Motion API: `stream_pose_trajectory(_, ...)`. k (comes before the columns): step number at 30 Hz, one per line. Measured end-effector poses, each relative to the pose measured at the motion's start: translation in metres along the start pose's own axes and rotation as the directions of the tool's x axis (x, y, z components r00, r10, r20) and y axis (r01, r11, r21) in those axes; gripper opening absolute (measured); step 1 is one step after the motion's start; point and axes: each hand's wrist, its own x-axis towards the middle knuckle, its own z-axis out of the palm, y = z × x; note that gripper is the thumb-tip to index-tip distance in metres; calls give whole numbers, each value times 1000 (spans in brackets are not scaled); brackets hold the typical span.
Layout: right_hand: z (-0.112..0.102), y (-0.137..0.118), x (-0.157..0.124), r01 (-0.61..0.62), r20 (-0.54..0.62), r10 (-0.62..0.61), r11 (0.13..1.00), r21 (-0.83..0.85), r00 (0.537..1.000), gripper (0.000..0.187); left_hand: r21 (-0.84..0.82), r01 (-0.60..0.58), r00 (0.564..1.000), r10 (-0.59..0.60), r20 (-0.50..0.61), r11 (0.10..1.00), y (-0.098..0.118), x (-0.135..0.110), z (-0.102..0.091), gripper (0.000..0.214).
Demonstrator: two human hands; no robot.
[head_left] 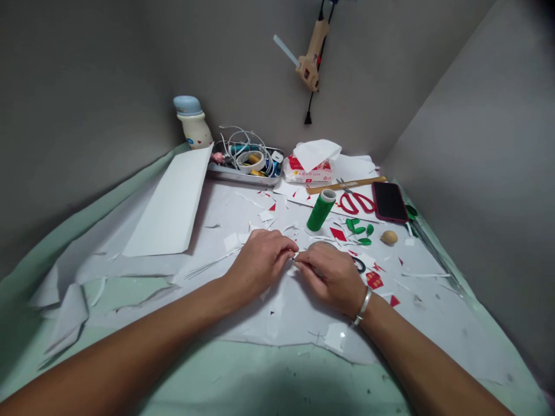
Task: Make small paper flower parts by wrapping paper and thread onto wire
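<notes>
My left hand [260,260] and my right hand [332,274] meet over a white paper sheet [277,312] at the table's middle. Both are closed in a pinch, fingertips touching around a tiny white piece between them, too small to name. A silver bangle [363,305] sits on my right wrist. Thin white strips [212,266] lie just left of my left hand. A green thread spool [321,210] stands upright just beyond my hands, with red paper scraps [338,233] and small green pieces [359,230] beside it.
Red-handled scissors [356,202], a wooden ruler [347,185] and a dark phone [389,201] lie at the back right. A tissue pack [310,167] and a metal tray [243,173] of cables sit behind. A folded white sheet [171,205] lies left. A glue gun [311,58] hangs on the wall.
</notes>
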Motion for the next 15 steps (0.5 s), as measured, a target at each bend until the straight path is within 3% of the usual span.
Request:
stream_pose_trajectory(7, -4, 7, 1, -109, -100, 117, 991, 80, 988, 12, 21, -47, 996, 45, 77, 999, 5, -2, 2, 18)
stream_pose_trajectory(13, -4, 4, 0, -42, -71, 50, 994, 100, 996, 13, -41, 37, 998, -35, 46, 998, 6, -2, 0, 26)
stream_pose_trajectory(15, -4, 4, 0, -40, -63, 46, 995, 92, 997, 13, -46, 52, 997, -49, 58, 998, 7, -1, 0, 17)
